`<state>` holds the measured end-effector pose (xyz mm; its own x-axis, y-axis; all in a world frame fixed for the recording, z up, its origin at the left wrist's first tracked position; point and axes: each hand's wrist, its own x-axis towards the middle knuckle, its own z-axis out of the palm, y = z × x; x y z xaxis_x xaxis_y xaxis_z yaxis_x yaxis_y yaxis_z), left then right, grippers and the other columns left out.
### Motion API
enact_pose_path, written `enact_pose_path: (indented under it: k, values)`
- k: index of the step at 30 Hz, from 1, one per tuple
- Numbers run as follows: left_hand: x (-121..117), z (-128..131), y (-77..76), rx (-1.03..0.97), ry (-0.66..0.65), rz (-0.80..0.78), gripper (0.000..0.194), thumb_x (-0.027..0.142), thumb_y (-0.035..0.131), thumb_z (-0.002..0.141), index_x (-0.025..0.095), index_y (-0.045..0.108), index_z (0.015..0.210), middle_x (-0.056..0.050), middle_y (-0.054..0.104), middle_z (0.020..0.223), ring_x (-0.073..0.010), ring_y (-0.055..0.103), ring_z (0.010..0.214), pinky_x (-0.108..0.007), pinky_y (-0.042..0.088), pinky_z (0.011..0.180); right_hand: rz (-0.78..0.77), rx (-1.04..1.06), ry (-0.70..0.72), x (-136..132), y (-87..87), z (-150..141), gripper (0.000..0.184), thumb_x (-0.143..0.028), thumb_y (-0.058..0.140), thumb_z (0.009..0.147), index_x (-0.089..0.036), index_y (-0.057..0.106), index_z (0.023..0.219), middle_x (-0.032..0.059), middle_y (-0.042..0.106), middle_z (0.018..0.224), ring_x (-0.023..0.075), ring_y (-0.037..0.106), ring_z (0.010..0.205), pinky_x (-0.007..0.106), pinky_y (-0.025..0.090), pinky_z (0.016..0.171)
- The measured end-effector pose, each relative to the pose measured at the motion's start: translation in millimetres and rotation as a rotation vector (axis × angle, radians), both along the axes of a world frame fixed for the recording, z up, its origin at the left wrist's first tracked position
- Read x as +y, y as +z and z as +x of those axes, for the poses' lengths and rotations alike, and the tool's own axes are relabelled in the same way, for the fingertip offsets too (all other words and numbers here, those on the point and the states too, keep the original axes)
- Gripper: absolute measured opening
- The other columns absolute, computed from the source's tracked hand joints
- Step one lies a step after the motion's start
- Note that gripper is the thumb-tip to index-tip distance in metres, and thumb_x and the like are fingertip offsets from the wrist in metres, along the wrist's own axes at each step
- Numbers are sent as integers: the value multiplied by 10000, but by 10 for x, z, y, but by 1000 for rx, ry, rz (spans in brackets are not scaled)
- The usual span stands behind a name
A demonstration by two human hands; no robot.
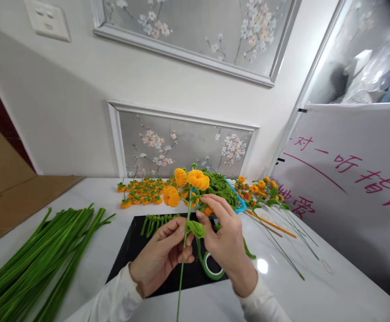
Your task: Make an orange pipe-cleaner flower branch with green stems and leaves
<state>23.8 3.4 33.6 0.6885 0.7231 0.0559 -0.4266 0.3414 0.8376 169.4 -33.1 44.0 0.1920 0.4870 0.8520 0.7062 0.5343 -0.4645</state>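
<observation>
Upright in front of me stands a fuzzy flower stem [181, 277] carrying several orange pumpkin-like blooms [199, 180] at its top. My left hand [164, 246] pinches this stem just beneath a curled green leaf [195, 228]. To the right, my right hand [225, 237] has its thumb and index finger bent around a small orange bloom [208, 210] beside the stem; the exact contact is partly hidden. A strip of green tape runs down from near the leaf to a tape roll [212, 267] on the black mat [127, 250].
Green fuzzy strips [47, 250] lie piled at left. Several orange blooms [144, 192] sit at the back. A blue basket [240, 205] holds green pieces [220, 188]. Finished-looking stems [278, 232] spread at right, near a whiteboard [349, 165]. Short green pieces [156, 221] lie on the mat.
</observation>
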Motion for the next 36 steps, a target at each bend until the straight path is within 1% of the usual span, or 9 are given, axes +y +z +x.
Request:
enact_pose_path:
  k: [3, 6, 11, 17, 23, 26, 29, 33, 36]
  values:
    - [15, -30, 24, 29, 11, 31, 166, 287, 664, 793, 164, 572, 729, 35, 561, 641, -55, 505, 469, -217, 497, 530, 55, 19, -38, -59, 50, 77, 212, -192, 561, 835, -200, 629, 1035, 100, 633, 1041, 223, 592, 996, 394, 518, 848]
    - [-6, -27, 88, 152, 64, 141, 202, 313, 653, 793, 162, 560, 696, 31, 567, 634, -78, 555, 481, -203, 479, 505, 76, 77, -27, -121, 111, 114, 149, -197, 540, 853, -205, 654, 948, 81, 649, 946, 208, 613, 906, 367, 522, 790]
    - [-101, 4, 205, 407, 289, 439, 231, 331, 594, 816, 162, 580, 659, 28, 566, 577, -100, 565, 474, -198, 459, 483, -55, 183, 117, -197, 165, 113, 179, -248, 535, 875, -190, 639, 1008, 49, 670, 861, 163, 625, 761, 278, 519, 679]
    - [-156, -28, 233, 610, 493, 796, 173, 277, 571, 806, 183, 627, 672, 35, 565, 541, -118, 581, 457, -191, 435, 465, -196, 196, 176, -204, 152, 113, 273, -300, 546, 873, -201, 604, 1121, 19, 650, 822, 140, 590, 718, 261, 493, 677]
    - [-150, -49, 201, 696, 555, 942, 155, 245, 551, 814, 191, 647, 705, 33, 579, 528, -116, 579, 444, -177, 408, 437, -306, 295, 388, -156, 118, 107, 297, -356, 550, 864, -158, 605, 1079, 42, 662, 834, 160, 593, 727, 292, 502, 675]
    - [-143, -49, 172, 725, 569, 991, 168, 250, 529, 830, 189, 635, 714, 29, 582, 544, -114, 575, 449, -182, 407, 442, -302, 270, 419, -155, 84, 80, 278, -325, 584, 842, -158, 615, 1063, 42, 675, 849, 166, 607, 752, 290, 507, 692]
    - [-145, -49, 157, 749, 570, 1040, 191, 247, 501, 846, 187, 625, 713, 21, 585, 560, -117, 566, 464, -193, 404, 452, -281, 208, 400, -176, 54, 38, 267, -277, 582, 844, -177, 600, 1092, 45, 685, 908, 173, 626, 802, 293, 509, 724]
    - [-157, -49, 160, 736, 599, 1090, 225, 231, 479, 853, 187, 594, 664, 28, 551, 529, -111, 525, 452, -200, 382, 449, -202, -2, 229, -213, 62, -17, 227, -173, 548, 850, -196, 599, 1070, 47, 678, 955, 184, 613, 865, 317, 466, 782]
    - [-165, -52, 155, 709, 610, 1114, 210, 241, 483, 858, 190, 600, 691, 31, 551, 538, -109, 512, 460, -204, 387, 469, -142, -167, 144, -225, 92, -35, 249, -93, 494, 854, -193, 581, 1065, 45, 671, 924, 179, 600, 838, 342, 423, 799]
